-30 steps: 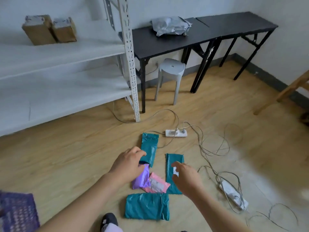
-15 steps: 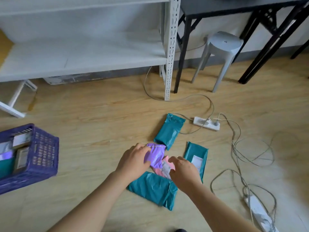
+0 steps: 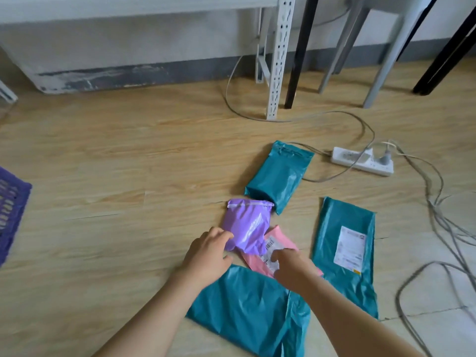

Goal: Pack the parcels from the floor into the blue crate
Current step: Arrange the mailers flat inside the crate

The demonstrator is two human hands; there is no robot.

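Several soft parcels lie together on the wooden floor. My left hand (image 3: 206, 256) curls its fingers around the lower left edge of a purple parcel (image 3: 248, 228). That parcel rests partly on a pink parcel (image 3: 279, 243) with a white label. My right hand (image 3: 291, 269) pinches the pink parcel at its label. Three teal parcels surround them: one behind (image 3: 279, 173), one with a label to the right (image 3: 345, 253), and one under my forearms (image 3: 247, 305). Only a corner of the blue crate (image 3: 10, 210) shows at the far left edge.
A white power strip (image 3: 363, 161) lies just right of the rear teal parcel, and loose grey cables (image 3: 438, 215) spread along the right side. Behind stand a white shelf post (image 3: 278, 60), a black table leg (image 3: 296, 60) and grey stool legs (image 3: 381, 60).
My view has dropped closer to the parcels and the crate has slid to the left edge. My left hand has shifted down to the purple parcel's lower edge; my right hand stays on the pink one.
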